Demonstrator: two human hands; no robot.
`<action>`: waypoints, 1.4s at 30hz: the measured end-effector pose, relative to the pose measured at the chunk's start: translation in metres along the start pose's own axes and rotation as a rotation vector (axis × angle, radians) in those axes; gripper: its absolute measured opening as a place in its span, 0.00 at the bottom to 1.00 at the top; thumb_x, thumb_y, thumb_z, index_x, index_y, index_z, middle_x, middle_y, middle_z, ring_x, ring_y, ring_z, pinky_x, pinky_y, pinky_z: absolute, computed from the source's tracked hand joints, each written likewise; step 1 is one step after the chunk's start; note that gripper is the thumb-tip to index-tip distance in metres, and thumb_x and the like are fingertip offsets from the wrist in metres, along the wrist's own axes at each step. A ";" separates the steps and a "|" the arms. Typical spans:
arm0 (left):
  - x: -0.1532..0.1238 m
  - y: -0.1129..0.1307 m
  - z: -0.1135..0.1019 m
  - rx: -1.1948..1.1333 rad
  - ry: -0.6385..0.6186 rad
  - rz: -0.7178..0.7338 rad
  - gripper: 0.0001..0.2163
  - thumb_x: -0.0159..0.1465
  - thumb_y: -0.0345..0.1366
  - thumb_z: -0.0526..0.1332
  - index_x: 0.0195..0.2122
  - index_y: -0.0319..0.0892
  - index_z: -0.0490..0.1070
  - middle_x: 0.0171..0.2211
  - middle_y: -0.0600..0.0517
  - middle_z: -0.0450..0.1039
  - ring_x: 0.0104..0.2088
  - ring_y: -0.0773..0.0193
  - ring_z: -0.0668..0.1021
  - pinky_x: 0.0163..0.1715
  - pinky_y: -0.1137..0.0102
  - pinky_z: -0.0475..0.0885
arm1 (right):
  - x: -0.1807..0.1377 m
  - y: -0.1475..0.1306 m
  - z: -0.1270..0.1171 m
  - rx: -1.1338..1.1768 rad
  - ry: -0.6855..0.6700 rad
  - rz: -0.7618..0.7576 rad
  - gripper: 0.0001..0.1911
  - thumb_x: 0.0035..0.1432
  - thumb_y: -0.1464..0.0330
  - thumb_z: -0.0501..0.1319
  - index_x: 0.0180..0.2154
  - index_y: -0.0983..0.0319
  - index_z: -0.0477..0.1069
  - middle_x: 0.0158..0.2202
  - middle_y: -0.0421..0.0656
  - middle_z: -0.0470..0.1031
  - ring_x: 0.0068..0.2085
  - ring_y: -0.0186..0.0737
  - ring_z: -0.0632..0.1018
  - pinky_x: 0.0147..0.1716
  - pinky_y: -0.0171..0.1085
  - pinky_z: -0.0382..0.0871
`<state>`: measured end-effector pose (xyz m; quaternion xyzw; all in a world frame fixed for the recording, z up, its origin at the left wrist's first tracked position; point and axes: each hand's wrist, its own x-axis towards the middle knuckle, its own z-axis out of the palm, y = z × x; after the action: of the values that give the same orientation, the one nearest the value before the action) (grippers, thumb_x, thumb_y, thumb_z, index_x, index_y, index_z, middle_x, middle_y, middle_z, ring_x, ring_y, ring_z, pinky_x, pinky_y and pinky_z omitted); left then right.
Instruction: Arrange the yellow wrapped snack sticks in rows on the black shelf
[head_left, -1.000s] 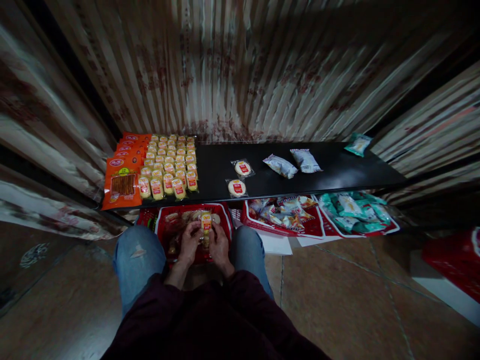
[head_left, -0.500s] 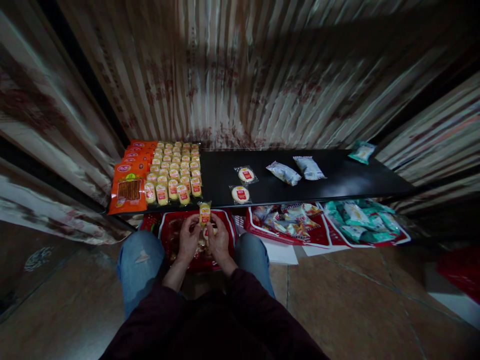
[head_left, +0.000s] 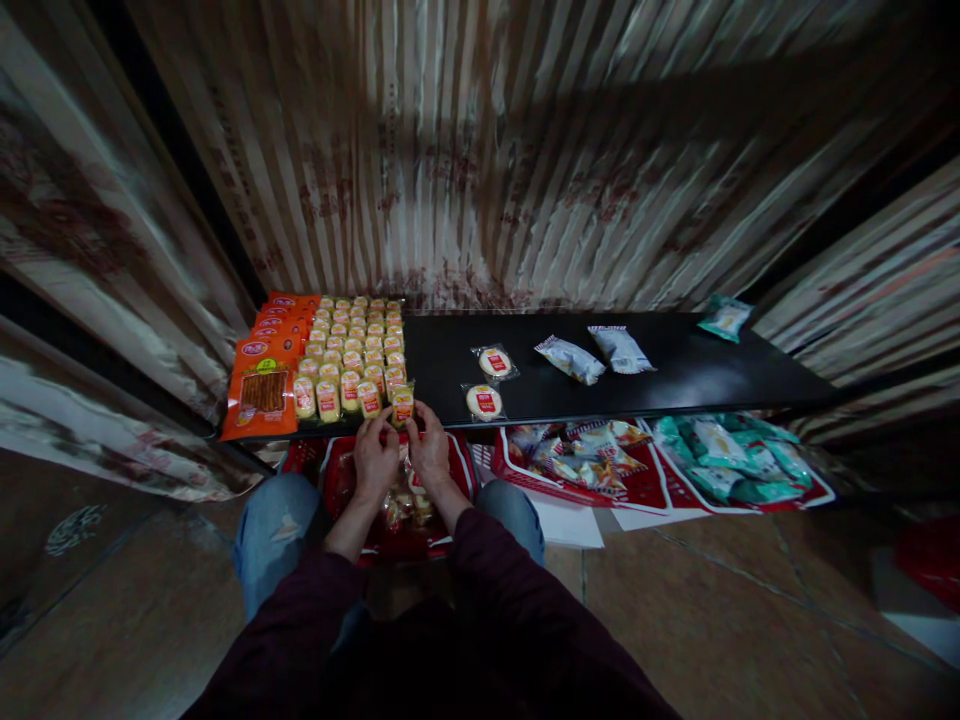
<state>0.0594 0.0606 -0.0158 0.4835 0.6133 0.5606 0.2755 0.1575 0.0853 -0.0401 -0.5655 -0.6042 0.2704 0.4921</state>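
My left hand (head_left: 374, 455) and my right hand (head_left: 430, 448) are side by side at the front edge of a low black shelf (head_left: 675, 370). Together they pinch a small yellow snack packet (head_left: 403, 405) with a red label, which stands at the shelf's front edge, right of the front row of several like packets (head_left: 352, 350). A red basket (head_left: 341, 480) with more packets sits on the floor between my knees, under my hands.
Orange snack bags (head_left: 262, 385) lie stacked at the shelf's left end. Two round wrapped cakes (head_left: 484, 402), two silver packets (head_left: 574, 358) and a green packet (head_left: 724, 318) lie further right. Red bags of snacks (head_left: 592, 450) sit on the floor below. A striped curtain hangs behind.
Both hands have risen from the red basket to the shelf edge, carrying the yellow packet up to the end of the front row.
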 end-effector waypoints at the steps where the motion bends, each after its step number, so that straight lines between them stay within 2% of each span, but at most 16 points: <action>1: 0.003 0.000 0.001 -0.005 0.007 -0.007 0.15 0.52 0.28 0.58 0.40 0.45 0.76 0.30 0.51 0.71 0.37 0.58 0.72 0.49 0.63 0.64 | 0.003 0.001 0.002 0.002 -0.003 -0.003 0.18 0.58 0.69 0.53 0.50 0.62 0.69 0.49 0.48 0.74 0.49 0.42 0.74 0.52 0.43 0.65; 7: 0.013 -0.003 0.005 0.004 0.001 -0.033 0.15 0.52 0.28 0.58 0.40 0.44 0.75 0.31 0.48 0.73 0.41 0.55 0.73 0.50 0.61 0.63 | 0.013 0.006 0.013 -0.027 -0.008 -0.009 0.19 0.57 0.70 0.54 0.50 0.63 0.68 0.48 0.48 0.74 0.48 0.42 0.74 0.52 0.43 0.65; 12: 0.015 -0.005 0.006 -0.006 -0.004 -0.047 0.15 0.52 0.28 0.59 0.40 0.44 0.75 0.31 0.48 0.73 0.39 0.55 0.73 0.50 0.60 0.62 | 0.015 0.007 0.016 -0.080 -0.013 -0.031 0.18 0.58 0.70 0.53 0.50 0.63 0.68 0.48 0.49 0.73 0.49 0.43 0.73 0.53 0.44 0.64; 17: 0.015 -0.008 0.007 0.008 -0.005 -0.020 0.15 0.53 0.28 0.59 0.42 0.44 0.74 0.37 0.46 0.74 0.41 0.54 0.73 0.51 0.59 0.63 | 0.016 0.005 0.015 -0.140 -0.020 -0.042 0.18 0.58 0.71 0.52 0.49 0.63 0.69 0.46 0.50 0.74 0.46 0.43 0.72 0.51 0.44 0.65; 29: 0.013 -0.016 0.012 0.135 -0.087 0.066 0.21 0.57 0.27 0.55 0.52 0.40 0.68 0.39 0.44 0.73 0.40 0.56 0.74 0.48 0.61 0.67 | 0.021 0.004 0.016 -0.169 0.001 -0.057 0.17 0.57 0.71 0.54 0.49 0.62 0.69 0.45 0.49 0.72 0.46 0.43 0.71 0.50 0.43 0.65; 37: 0.007 -0.024 0.012 0.105 -0.093 0.088 0.23 0.56 0.26 0.54 0.53 0.40 0.68 0.43 0.42 0.73 0.41 0.57 0.74 0.48 0.61 0.68 | 0.021 0.005 0.016 -0.183 -0.009 -0.067 0.19 0.58 0.70 0.54 0.51 0.65 0.67 0.49 0.51 0.71 0.51 0.44 0.70 0.53 0.44 0.64; 42: 0.009 -0.031 0.014 0.183 -0.093 0.124 0.22 0.58 0.25 0.52 0.54 0.38 0.67 0.48 0.41 0.71 0.44 0.58 0.75 0.49 0.61 0.69 | 0.021 0.006 0.018 -0.209 -0.010 -0.066 0.17 0.58 0.70 0.54 0.50 0.64 0.68 0.48 0.50 0.72 0.49 0.43 0.71 0.52 0.43 0.65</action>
<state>0.0600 0.0773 -0.0463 0.5692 0.6173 0.4951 0.2234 0.1464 0.1105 -0.0460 -0.5919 -0.6499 0.1925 0.4362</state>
